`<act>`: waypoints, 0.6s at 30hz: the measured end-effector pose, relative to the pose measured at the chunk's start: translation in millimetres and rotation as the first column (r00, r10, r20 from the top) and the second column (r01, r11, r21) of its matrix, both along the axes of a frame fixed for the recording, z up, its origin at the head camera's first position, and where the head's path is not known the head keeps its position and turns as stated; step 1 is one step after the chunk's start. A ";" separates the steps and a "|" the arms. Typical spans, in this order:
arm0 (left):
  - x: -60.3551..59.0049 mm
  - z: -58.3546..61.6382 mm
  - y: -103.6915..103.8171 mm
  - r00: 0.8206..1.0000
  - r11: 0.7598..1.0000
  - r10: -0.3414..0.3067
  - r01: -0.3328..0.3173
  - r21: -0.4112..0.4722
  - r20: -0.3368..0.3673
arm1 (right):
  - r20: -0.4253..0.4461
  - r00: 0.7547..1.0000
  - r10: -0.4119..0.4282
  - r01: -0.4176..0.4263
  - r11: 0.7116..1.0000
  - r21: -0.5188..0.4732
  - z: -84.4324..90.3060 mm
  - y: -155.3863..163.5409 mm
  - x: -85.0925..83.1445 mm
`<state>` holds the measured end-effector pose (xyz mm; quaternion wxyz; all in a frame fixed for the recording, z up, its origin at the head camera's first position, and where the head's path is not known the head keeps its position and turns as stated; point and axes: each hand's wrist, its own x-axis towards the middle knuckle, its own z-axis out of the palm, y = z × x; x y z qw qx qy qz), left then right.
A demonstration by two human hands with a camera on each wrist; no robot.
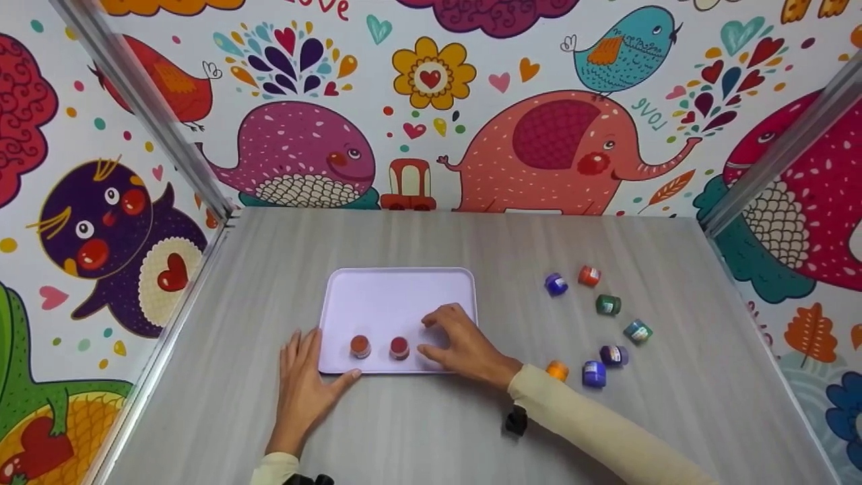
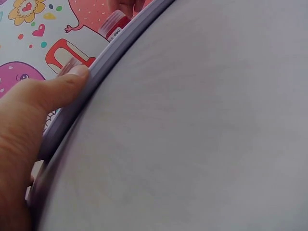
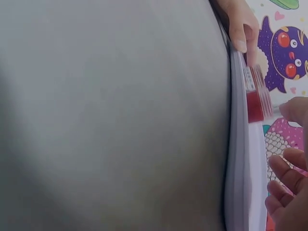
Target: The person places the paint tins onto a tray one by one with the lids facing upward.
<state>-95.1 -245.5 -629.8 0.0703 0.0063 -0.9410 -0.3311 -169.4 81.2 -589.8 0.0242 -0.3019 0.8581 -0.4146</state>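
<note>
A lilac tray lies in the middle of the grey table. Two small paint jars stand near its front edge, an orange-brown jar and a red jar. My left hand lies flat on the table at the tray's front left corner, its thumb pressed against the tray rim. My right hand rests on the tray just right of the red jar. Its fingers are loosely curled, hold nothing and stand clear of the jar.
Several loose paint jars lie on the table to the right: blue, orange-red, green, teal, purple, blue and orange. Patterned walls close in the back and both sides.
</note>
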 end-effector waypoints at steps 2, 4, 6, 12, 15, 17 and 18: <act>-0.9 -0.5 -0.4 1.000 1.000 0.000 0.000 -0.005 0.002 | -0.014 1.000 -0.001 0.001 1.000 -0.007 1.1 6.0 -1.4; -1.3 -0.8 -0.5 1.000 1.000 0.001 -0.001 -0.006 0.006 | -0.024 1.000 -0.003 0.003 1.000 -0.015 2.3 11.9 -3.1; -1.2 -0.9 -0.2 1.000 1.000 0.001 -0.001 -0.005 0.009 | -0.023 1.000 -0.010 0.009 1.000 -0.018 3.9 17.9 -4.5; -0.9 -1.5 -0.5 1.000 1.000 0.002 -0.002 -0.007 -0.012 | 0.004 0.999 -0.043 0.043 0.999 0.001 9.3 36.6 -8.8; 0.0 -2.6 0.0 0.999 1.000 -0.001 0.001 -0.009 -0.043 | -0.005 0.998 -0.059 0.059 0.998 -0.001 10.3 47.0 -10.9; 0.5 -3.2 0.5 0.998 1.000 -0.002 0.002 -0.007 -0.058 | -0.017 0.997 -0.071 0.071 0.997 0.000 10.9 54.1 -12.2; 0.7 -3.6 0.6 0.998 1.000 -0.003 0.003 -0.006 -0.070 | -0.026 0.997 -0.078 0.078 0.997 -0.002 11.1 57.4 -12.6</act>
